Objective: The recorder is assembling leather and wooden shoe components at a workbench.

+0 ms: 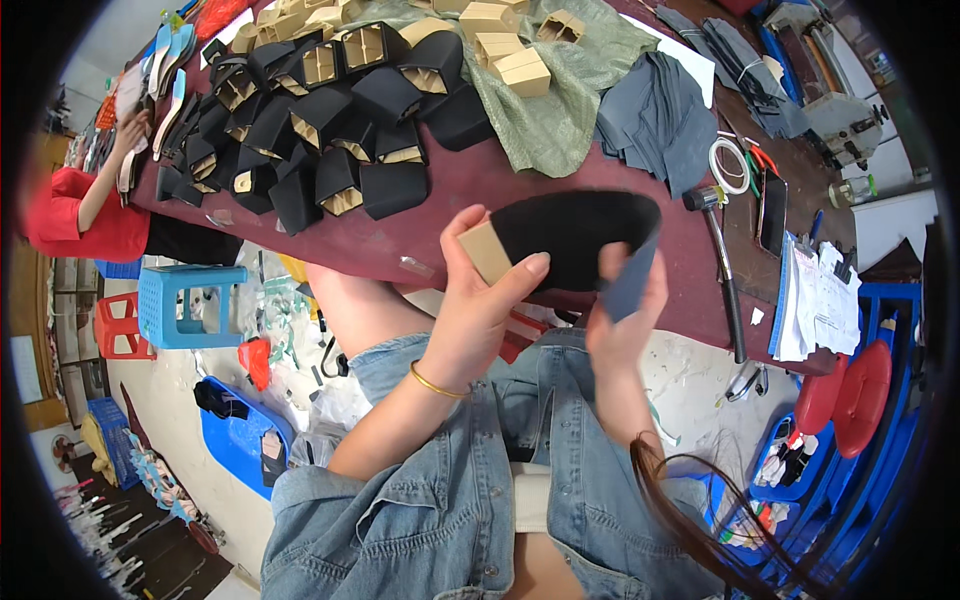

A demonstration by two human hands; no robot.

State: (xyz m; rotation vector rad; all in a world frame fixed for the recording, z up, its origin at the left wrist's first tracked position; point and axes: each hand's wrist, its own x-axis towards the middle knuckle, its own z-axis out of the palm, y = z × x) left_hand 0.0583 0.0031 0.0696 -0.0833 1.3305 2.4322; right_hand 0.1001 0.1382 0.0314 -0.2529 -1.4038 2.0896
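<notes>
Above my lap, at the table's near edge, my left hand grips a tan block heel, its thumb along the near side. A black covering piece with a grey underside reaches from the block to the right in a curve. My right hand pinches the far end of that piece, where the grey side folds toward me; its fingers are slightly blurred. Whether the piece is stuck to the block I cannot tell. Beyond my hands lies a pile of black-covered block heels with tan insides.
Bare tan heels lie on a green cloth. Grey cut pieces, a hammer, a phone and papers are at the right. A person in red works at the left, near a blue stool.
</notes>
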